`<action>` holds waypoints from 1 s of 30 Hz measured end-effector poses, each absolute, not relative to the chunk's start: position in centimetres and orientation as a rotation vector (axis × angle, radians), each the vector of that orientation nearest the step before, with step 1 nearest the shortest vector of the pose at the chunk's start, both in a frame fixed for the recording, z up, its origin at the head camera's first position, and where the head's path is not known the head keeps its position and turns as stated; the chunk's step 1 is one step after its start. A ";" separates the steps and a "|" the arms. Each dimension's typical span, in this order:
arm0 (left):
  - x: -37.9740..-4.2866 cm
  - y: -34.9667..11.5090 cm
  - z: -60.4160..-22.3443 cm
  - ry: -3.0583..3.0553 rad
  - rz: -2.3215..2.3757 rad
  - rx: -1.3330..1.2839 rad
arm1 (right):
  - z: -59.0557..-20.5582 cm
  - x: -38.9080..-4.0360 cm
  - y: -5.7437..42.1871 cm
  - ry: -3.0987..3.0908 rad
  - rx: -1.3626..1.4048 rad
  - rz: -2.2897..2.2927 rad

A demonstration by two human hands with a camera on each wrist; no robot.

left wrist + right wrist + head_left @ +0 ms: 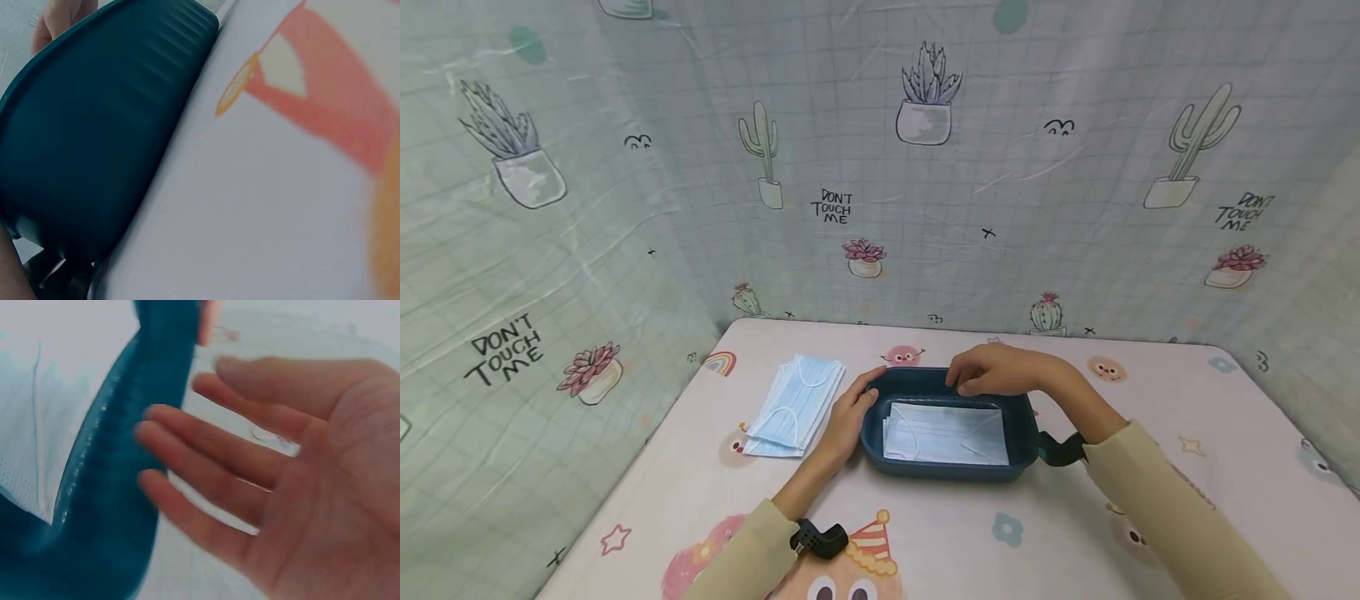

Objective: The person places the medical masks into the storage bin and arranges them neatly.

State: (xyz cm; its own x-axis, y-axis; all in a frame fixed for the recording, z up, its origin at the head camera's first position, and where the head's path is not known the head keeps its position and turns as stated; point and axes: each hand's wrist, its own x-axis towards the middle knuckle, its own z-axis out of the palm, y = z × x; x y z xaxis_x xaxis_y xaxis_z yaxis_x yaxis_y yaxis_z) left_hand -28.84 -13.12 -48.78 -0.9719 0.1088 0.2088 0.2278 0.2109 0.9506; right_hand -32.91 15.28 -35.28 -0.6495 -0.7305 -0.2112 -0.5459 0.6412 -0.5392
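Observation:
A dark blue oblong container (943,472) stands on the table, with light blue pleated face masks (951,435) lying flat inside it. At its left end my left hand (847,414) holds the rim, the thumb over the edge and the other fingers along the outside. Over the far rim, toward the right, hovers my right hand (1000,369). In the right wrist view the fingers (206,469) of that hand are loosely spread beside the container's wall, with nothing held. Left of the left hand, a stack of face masks (797,404) lies on the table.
The table (700,475) has a white cover printed with cartoon figures. Behind it and to the left hangs a curtain (685,208) with cactus prints. A black device (822,540) sits on the left wrist, another black device (1060,450) on the right.

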 end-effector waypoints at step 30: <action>-29.1 -12.9 -48.4 -2.362 -1.955 -0.282 | -46.0 -31.6 21.2 2.363 -0.400 -1.773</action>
